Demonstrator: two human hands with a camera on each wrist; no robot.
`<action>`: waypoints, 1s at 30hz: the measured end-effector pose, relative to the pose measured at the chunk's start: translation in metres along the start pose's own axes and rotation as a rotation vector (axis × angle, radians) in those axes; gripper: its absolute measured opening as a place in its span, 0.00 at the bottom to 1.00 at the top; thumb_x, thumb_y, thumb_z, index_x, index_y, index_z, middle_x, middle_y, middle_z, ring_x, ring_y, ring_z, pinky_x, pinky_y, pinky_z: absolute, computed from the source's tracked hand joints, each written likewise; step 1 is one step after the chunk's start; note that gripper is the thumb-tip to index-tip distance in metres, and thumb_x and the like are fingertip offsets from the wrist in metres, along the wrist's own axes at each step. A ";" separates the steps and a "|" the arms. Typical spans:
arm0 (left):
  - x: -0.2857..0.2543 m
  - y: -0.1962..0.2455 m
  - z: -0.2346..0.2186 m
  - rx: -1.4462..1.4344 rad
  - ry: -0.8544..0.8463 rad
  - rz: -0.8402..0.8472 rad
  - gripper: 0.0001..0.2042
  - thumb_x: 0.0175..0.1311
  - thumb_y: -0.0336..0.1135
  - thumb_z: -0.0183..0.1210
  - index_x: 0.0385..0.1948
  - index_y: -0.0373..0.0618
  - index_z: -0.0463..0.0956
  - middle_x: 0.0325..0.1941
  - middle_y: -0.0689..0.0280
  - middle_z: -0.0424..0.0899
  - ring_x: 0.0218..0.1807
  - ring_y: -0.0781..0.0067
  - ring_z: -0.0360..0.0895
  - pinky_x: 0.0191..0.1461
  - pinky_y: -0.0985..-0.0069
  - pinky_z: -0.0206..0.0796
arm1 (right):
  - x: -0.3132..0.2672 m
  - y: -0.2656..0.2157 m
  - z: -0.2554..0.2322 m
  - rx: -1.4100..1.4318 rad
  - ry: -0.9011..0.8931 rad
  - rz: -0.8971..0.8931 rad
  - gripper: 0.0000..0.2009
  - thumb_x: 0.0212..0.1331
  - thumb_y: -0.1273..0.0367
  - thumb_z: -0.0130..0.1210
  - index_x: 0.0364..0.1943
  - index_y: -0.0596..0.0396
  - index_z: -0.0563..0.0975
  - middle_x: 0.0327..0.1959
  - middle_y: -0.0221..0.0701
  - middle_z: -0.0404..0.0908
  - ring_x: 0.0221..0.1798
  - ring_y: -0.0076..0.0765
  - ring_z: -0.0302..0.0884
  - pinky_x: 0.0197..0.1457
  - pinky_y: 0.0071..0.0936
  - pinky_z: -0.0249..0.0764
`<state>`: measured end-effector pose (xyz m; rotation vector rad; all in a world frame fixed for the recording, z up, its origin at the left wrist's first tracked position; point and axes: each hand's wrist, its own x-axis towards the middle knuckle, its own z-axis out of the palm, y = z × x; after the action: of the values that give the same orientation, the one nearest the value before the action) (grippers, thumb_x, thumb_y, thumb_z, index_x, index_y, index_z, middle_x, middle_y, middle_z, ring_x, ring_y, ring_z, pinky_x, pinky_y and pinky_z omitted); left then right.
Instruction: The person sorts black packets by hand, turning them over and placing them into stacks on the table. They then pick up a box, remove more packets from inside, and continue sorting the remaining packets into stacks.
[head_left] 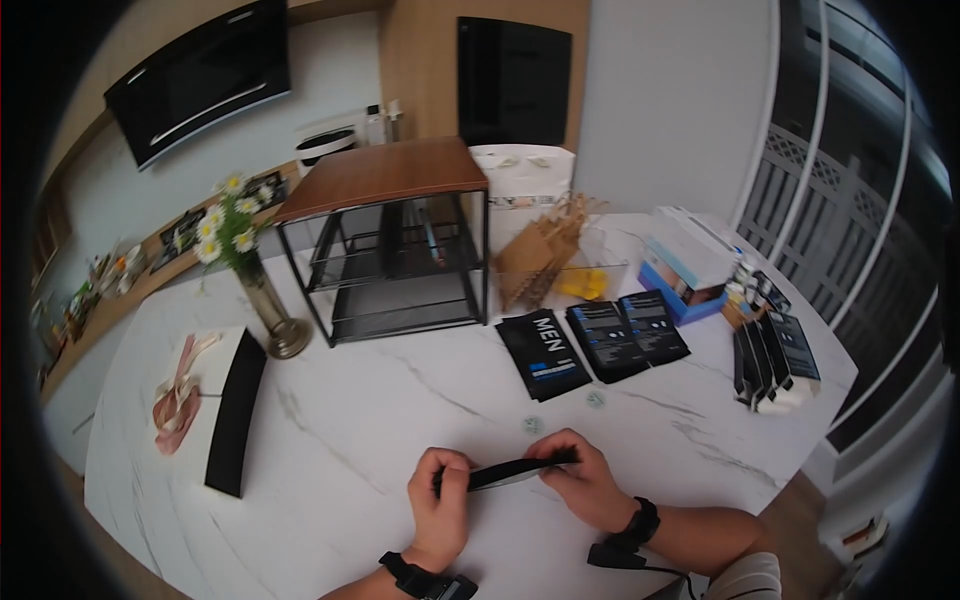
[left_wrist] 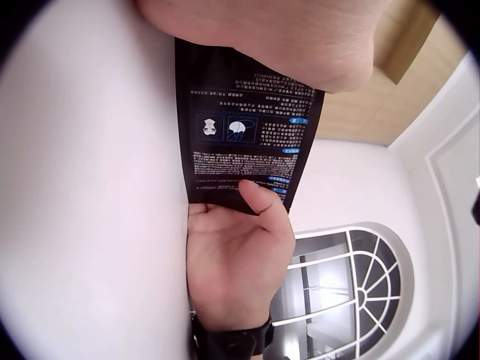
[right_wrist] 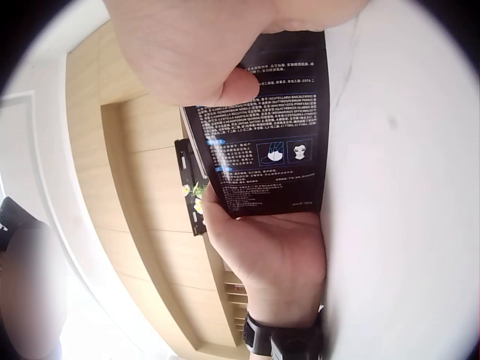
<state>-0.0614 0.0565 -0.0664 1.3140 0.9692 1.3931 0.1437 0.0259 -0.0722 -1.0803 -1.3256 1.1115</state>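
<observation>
A black face mask packet (head_left: 512, 470) is held between both hands, just above the white marble-patterned table (head_left: 330, 540). My left hand (head_left: 440, 505) grips its left end, and my right hand (head_left: 588, 487) grips the right one. Small white text and blue face diagrams cover the side of the packet (left_wrist: 244, 135) turned to the wrist cameras. In the left wrist view the right thumb (left_wrist: 262, 199) lies on the printed face. The right wrist view shows the packet (right_wrist: 270, 150) standing nearly upright, with the left hand (right_wrist: 277, 251) at its far end.
Beyond the hands lie black packets marked MEN (head_left: 545, 355), more packets (head_left: 628, 335) showing their backs, and two small round stickers (head_left: 534, 426). Further out are a ribboned box (head_left: 225, 410), a flower vase (head_left: 285, 335), a wood-topped rack (head_left: 390, 180), a clear bin (head_left: 612, 258), a blue-white box (head_left: 690, 260) and standing packets (head_left: 775, 360).
</observation>
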 end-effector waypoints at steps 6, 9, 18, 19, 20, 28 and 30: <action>0.002 0.004 0.000 0.125 -0.006 0.004 0.14 0.76 0.37 0.47 0.31 0.38 0.74 0.33 0.66 0.80 0.39 0.77 0.71 0.49 0.76 0.64 | 0.001 0.005 0.003 -0.004 0.020 -0.034 0.12 0.62 0.81 0.53 0.49 0.58 0.75 0.49 0.31 0.80 0.55 0.27 0.75 0.63 0.27 0.69; 0.003 0.003 -0.001 0.118 -0.005 0.017 0.14 0.76 0.37 0.46 0.30 0.39 0.72 0.32 0.66 0.80 0.38 0.77 0.71 0.49 0.77 0.64 | 0.003 0.007 0.003 -0.050 0.000 -0.025 0.12 0.62 0.82 0.53 0.49 0.59 0.74 0.50 0.31 0.79 0.55 0.25 0.74 0.63 0.26 0.69; 0.002 0.005 -0.002 0.080 0.005 0.009 0.11 0.75 0.33 0.49 0.32 0.39 0.74 0.33 0.68 0.80 0.38 0.80 0.70 0.47 0.78 0.65 | 0.004 0.010 0.006 -0.011 0.047 -0.028 0.11 0.63 0.81 0.54 0.48 0.59 0.74 0.48 0.31 0.79 0.49 0.21 0.74 0.53 0.20 0.73; 0.002 0.004 -0.004 0.097 0.009 0.004 0.11 0.75 0.33 0.49 0.32 0.39 0.74 0.33 0.68 0.80 0.38 0.80 0.70 0.47 0.78 0.65 | 0.005 0.009 0.007 0.006 0.042 -0.024 0.11 0.63 0.81 0.54 0.48 0.59 0.74 0.48 0.31 0.79 0.49 0.21 0.74 0.53 0.20 0.73; 0.002 0.003 -0.004 0.099 -0.002 0.009 0.10 0.75 0.33 0.49 0.32 0.39 0.74 0.34 0.68 0.80 0.38 0.80 0.70 0.47 0.78 0.65 | 0.006 0.006 0.008 0.009 0.063 0.018 0.11 0.63 0.81 0.54 0.48 0.59 0.74 0.47 0.30 0.79 0.48 0.20 0.74 0.50 0.19 0.73; 0.003 0.005 -0.005 0.078 -0.029 -0.030 0.10 0.76 0.34 0.50 0.33 0.41 0.73 0.35 0.70 0.79 0.38 0.81 0.69 0.48 0.78 0.64 | 0.006 0.005 0.009 -0.021 0.112 0.062 0.12 0.63 0.81 0.54 0.50 0.58 0.74 0.46 0.29 0.78 0.47 0.19 0.73 0.49 0.19 0.73; 0.002 0.005 -0.005 0.064 -0.025 -0.028 0.10 0.76 0.34 0.51 0.33 0.41 0.73 0.35 0.70 0.79 0.38 0.81 0.69 0.47 0.78 0.64 | 0.006 0.007 0.007 -0.051 0.089 0.032 0.13 0.63 0.81 0.54 0.51 0.58 0.73 0.47 0.29 0.78 0.48 0.20 0.73 0.51 0.19 0.72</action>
<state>-0.0671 0.0572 -0.0618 1.3566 1.0188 1.3311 0.1370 0.0323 -0.0781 -1.1783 -1.2763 1.0457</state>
